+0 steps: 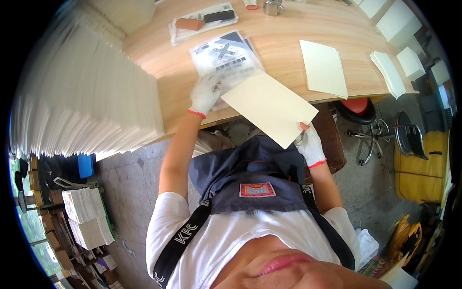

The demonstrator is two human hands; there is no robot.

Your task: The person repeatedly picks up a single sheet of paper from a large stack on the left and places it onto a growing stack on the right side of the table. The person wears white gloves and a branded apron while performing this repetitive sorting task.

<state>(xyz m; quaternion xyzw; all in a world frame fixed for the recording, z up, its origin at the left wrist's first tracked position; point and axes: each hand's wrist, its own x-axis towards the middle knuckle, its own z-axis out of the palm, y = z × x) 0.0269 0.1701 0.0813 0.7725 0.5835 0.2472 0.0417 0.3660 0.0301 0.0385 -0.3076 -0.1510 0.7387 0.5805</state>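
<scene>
My right hand (310, 145), in a white glove with a red cuff, grips the near right corner of a cream sheet of card (270, 108), thumb on top. The sheet is tilted over the table's front edge, and its far left end overlaps a stack of clear printed plastic bags (231, 54). Gloved the same way, my left hand (206, 91) is at the near left side of the bags. Its fingers are curled and pinched at the edge of a bag, close to the sheet's left corner; the fingertips are partly hidden.
Tall stacks of white paper (91, 91) rise at the left. More cream card (325, 70) and narrow white pieces (388, 73) lie on the table's right. Farther back are a bag pile with a brown block (189, 24), a black object (219, 16) and a metal cup (273, 7).
</scene>
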